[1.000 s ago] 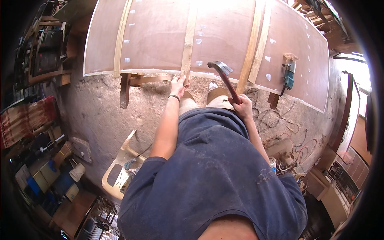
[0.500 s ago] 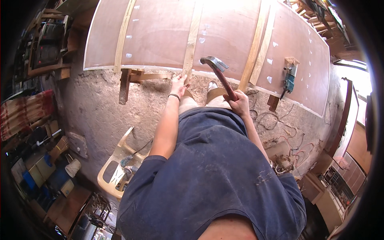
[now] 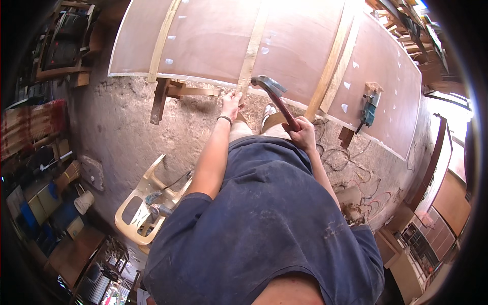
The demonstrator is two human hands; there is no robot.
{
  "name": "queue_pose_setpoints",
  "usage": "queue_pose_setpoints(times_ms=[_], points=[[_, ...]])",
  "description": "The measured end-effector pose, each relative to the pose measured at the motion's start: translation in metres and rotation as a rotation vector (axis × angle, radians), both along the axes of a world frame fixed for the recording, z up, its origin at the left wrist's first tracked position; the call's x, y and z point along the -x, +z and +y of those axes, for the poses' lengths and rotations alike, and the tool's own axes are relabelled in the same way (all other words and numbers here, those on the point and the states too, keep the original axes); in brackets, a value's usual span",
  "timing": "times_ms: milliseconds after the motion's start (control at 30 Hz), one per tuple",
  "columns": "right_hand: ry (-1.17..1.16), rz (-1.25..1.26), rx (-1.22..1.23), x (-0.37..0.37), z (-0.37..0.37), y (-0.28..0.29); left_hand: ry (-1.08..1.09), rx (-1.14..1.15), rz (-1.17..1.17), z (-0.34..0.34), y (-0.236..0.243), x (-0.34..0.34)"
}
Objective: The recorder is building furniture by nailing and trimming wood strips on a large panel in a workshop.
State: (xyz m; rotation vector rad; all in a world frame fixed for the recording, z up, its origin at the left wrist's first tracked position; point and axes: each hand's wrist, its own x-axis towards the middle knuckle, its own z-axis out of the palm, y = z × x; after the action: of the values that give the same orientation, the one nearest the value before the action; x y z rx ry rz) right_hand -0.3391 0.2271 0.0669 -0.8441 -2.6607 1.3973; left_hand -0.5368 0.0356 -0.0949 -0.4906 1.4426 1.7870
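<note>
My left hand (image 3: 232, 105) is closed around the near end of a long wooden strip (image 3: 250, 56), which reaches away over a large pinkish panel (image 3: 208, 51). In my right hand (image 3: 303, 133) is a claw hammer (image 3: 280, 101), gripped low on its dark red handle. Its metal head points up and to the left, close to the panel's near edge and to the right of the strip. More wooden strips (image 3: 161, 46) (image 3: 333, 61) lie across the panel, which carries white patches.
A teal power tool (image 3: 369, 109) rests on the panel at the right. Brown wooden supports (image 3: 160, 101) show under its near edge. A cream plastic chair (image 3: 127, 206) holding tools stands at lower left. Cables (image 3: 338, 155) trail over the rough floor (image 3: 122, 132) at right.
The view has shifted slightly, so the panel and chair sit a little differently in it. Both hands keep their grips, and the hammer head is slightly nearer the strip.
</note>
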Motion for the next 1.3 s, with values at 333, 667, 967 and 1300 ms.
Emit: queue_pose_setpoints(times_ms=[333, 667, 967, 1300], points=[[0.153, -0.179, 0.007, 0.029, -0.008, -0.012, 0.023, 0.013, 0.002, 0.002, -0.001, -0.003], [0.124, -0.082, 0.048, 0.047, -0.026, -0.029, 0.040, 0.096, 0.080, 0.000, -0.009, -0.007], [-0.004, -0.258, -0.095, 0.050, -0.015, -0.050, -0.086, 0.038, 0.038, 0.001, -0.010, -0.006], [-0.360, -0.183, -0.096, 0.009, 0.006, -0.046, -0.332, 0.620, 0.833, 0.021, 0.043, 0.087]])
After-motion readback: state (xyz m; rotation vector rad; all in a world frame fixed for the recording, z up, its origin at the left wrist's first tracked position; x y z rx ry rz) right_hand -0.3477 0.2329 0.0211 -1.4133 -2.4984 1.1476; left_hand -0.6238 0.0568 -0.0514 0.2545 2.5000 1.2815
